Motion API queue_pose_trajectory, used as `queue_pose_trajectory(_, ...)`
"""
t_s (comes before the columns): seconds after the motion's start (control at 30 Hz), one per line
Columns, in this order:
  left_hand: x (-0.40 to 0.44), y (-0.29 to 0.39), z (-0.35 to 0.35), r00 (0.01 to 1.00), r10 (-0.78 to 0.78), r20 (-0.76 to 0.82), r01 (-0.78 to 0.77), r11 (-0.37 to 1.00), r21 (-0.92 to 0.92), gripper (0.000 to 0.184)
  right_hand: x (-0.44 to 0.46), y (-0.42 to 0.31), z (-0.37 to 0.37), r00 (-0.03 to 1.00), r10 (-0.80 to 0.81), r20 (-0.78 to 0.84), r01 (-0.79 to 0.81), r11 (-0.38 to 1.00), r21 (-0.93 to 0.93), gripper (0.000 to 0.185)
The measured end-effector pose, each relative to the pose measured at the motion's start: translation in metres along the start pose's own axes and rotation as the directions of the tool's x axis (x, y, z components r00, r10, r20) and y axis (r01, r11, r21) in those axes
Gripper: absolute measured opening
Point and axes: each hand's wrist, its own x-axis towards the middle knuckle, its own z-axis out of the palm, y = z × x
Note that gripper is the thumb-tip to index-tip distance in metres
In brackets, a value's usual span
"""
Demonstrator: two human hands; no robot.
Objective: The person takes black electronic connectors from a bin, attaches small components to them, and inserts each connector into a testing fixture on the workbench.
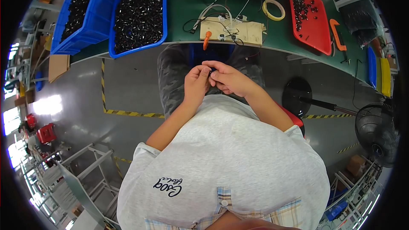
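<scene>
A green desk [179, 30] with a pale front edge runs across a workshop with a grey floor [132, 85] marked in yellow-and-black striped tape [134, 113]. The small dark piece [212, 71] is between the fingertips of the two bare hands, in front of the desk and above the lap, mostly hidden by the fingers. The left hand [197, 81] has its grip nearly closed on it, thumb against curled fingers; the right hand [228, 79] meets it fingertip to fingertip, its grip also closed about the piece, with the thumb bent over and the index finger reaching across toward the left. Below the hands are camouflage-patterned trousers [170, 74] and a light grey short-sleeved shirt [226, 145]. Just beyond, at the desk's front edge, a flat light wooden board [251, 33] carries thin cables and small fittings, and an orange-handled tool [207, 40] juts over its front side. To the left, a shallow blue plastic tray [111, 38] full of small black and silvery parts [138, 12] sits beside a deeper blue plastic bin [87, 27], also filled with small dark parts. To the right of the board lie a roll of cream-coloured tape [280, 12], a red plastic tray [313, 38] with scattered small dark parts, and an orange C-shaped tool [337, 34]. A black fan [377, 132] stands on the right.
</scene>
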Motion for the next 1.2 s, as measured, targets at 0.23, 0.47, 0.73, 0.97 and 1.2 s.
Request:
queue_pose_trajectory(0.23, 0.005, -0.003, 0.004, 0.990, -0.081, -0.111, 0.077, 0.996, -0.040, 0.034, 0.034, 0.004, -0.009, 0.916, -0.187, -0.355, 0.288, 0.922, 0.258, 0.026)
queue_pose_trajectory(0.47, 0.034, -0.056, -0.068, 0.938, -0.199, -0.283, 0.189, 0.980, -0.062, 0.036, 0.051, -0.002, -0.011, 0.862, -0.262, -0.435, 0.399, 0.880, 0.259, 0.021)
queue_pose_trajectory(0.73, 0.045, -0.060, -0.076, 0.950, -0.214, -0.227, 0.215, 0.976, -0.023, 0.036, 0.055, 0.008, -0.005, 0.808, -0.299, -0.507, 0.481, 0.832, 0.275, 0.018)
queue_pose_trajectory(0.97, 0.047, -0.063, -0.077, 0.954, -0.220, -0.205, 0.219, 0.975, -0.028, 0.036, 0.050, 0.003, -0.006, 0.826, -0.278, -0.491, 0.465, 0.827, 0.316, 0.018)
queue_pose_trajectory(1.2, 0.047, -0.062, -0.075, 0.953, -0.226, -0.203, 0.227, 0.974, -0.017, 0.035, 0.051, 0.004, -0.009, 0.814, -0.285, -0.506, 0.455, 0.854, 0.251, 0.017)
